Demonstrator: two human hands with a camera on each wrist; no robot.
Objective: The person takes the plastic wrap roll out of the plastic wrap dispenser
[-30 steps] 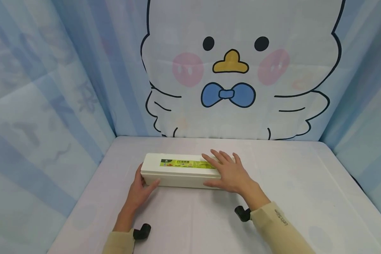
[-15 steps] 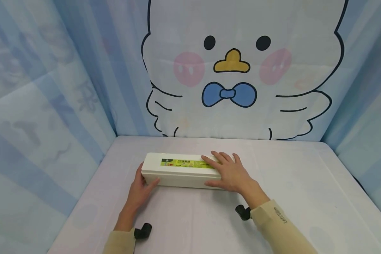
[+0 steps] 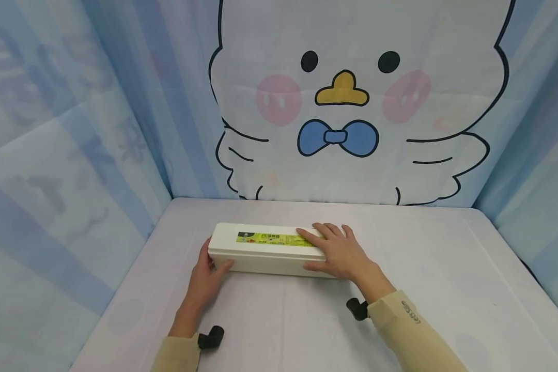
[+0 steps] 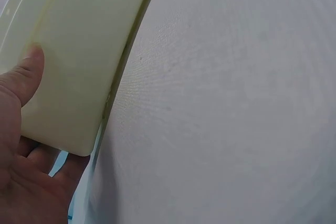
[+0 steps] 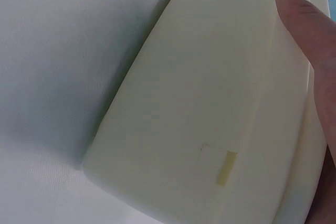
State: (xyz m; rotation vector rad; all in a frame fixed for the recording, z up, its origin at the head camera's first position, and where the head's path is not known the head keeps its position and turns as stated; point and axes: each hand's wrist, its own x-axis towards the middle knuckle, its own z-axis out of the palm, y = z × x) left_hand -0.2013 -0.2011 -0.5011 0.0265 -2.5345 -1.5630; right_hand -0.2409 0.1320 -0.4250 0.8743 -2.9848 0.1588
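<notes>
A long white cling film dispenser box (image 3: 265,263) lies crosswise on the table, its lid down and a yellow-green label (image 3: 269,238) along the top. My left hand (image 3: 203,281) grips its left end, thumb on the front face and fingers around the end. In the left wrist view, the thumb (image 4: 32,74) rests flat on the box and the fingers bend behind the end. Over the right part of the lid lies my right hand (image 3: 346,258), fingers across the top and thumb on the front. The right wrist view shows that thumb (image 5: 304,22) near the lid seam.
A pale cloth covers the table (image 3: 446,268). Blue patterned curtains (image 3: 74,155) stand at the sides, and a backdrop with a cartoon bird (image 3: 339,175) rises at the far edge. A black wrist-worn device (image 3: 211,338) sits by each sleeve.
My right hand's fingers have come down slightly and curve more over the lid. The left hand keeps its grip, and the box stays nearly in place as the head view shifts a little.
</notes>
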